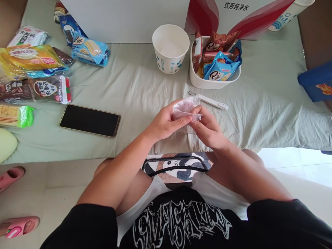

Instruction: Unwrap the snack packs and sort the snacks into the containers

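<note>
Between my hands is a small clear plastic bag (187,105) with something pinkish inside that I cannot make out. My left hand (167,119) grips its left side, thumb laid across the front. On the right, my right hand (207,126) pinches the edge of the plastic, its fingertips meeting the left thumb. Just beyond the bag, a white-handled peeler or cutter (212,102) lies on the cloth. Behind it stand a white paper cup (170,48) and a white tub (215,84) filled with wrapped snacks.
A black phone (90,120) lies on the green cloth (135,93) to the left. Past it are several packaged snacks (33,60). A white box (124,20) stands at the back, and a blue object (315,81) is at the right edge.
</note>
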Demonstrator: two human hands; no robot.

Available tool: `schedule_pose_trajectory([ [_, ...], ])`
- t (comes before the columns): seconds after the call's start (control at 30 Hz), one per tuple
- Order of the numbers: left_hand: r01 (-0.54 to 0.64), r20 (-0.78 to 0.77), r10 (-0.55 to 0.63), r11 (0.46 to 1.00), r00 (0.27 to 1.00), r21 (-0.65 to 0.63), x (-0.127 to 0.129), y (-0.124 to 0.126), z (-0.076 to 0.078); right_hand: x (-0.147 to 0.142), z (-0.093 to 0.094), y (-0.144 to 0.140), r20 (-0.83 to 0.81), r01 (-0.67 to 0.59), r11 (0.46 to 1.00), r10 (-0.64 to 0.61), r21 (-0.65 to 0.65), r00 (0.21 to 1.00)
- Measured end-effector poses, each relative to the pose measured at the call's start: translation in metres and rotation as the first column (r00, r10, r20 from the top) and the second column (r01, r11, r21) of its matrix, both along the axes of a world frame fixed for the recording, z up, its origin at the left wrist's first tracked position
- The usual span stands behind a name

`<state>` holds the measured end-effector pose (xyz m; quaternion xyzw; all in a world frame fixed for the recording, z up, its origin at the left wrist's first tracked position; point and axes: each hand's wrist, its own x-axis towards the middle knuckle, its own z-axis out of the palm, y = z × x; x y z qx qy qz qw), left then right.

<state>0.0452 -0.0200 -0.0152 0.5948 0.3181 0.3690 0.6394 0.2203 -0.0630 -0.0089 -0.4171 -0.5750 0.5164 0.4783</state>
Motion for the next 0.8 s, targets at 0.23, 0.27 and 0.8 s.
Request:
schedule_pose_trajectory([
  [0.23, 0.024, 0.099, -0.009, 0.988, 0.995, -0.152, -0.004, 0.003, -0.001, 0.008, -0.006, 0.01, 0.06, 0.197, 0.979, -0.195, -0.041, 0.979],
  [0.27, 0.017, 0.103, -0.002, 0.988, 0.995, -0.152, -0.004, 0.003, -0.001, 0.009, -0.006, 0.01, 0.052, 0.146, 0.986, -0.142, -0.08, 0.988],
  [0.8, -0.309, 0.014, 0.313, 0.942, 0.95, -0.129, -0.023, 0.02, 0.027, -0.011, 0.078, 0.165, 0.696, 0.166, 0.85, -0.509, 0.5, 0.506],
])
